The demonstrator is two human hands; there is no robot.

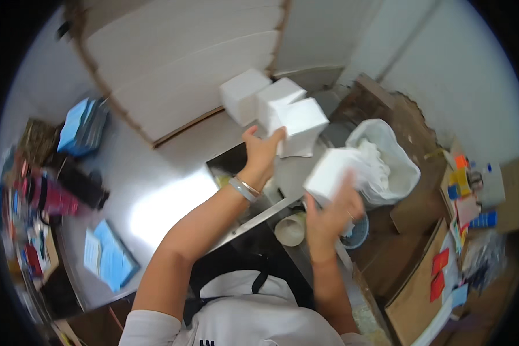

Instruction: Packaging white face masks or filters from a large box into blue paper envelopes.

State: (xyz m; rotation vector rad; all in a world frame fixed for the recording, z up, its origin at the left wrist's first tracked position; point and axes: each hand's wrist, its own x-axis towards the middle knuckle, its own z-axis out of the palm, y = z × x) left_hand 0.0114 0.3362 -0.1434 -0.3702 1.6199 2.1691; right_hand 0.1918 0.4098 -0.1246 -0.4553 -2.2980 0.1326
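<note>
Above the steel table [155, 190], a white box [297, 124] is clamped in the left hand [262, 153] fingers and another white box [328, 173], blurred, in the right hand [331, 216], whose loose grip could let it drop.

A shiny steel table [155, 190] fills the middle of the room and throws back a hard white glare from a light overhead, with pale plain walls [444, 63] rising behind it. A big corrugated cardboard sheet [179, 63] leans over the far end of the table, blue packets [112, 254] lie on the near left corner, and a dark clutter of bottles and wrappers crowds the left edge. To the right stand brown cardboard boxes [412, 300] on the floor and a white plastic bag [386, 161], with small coloured packs scattered past them.
</note>
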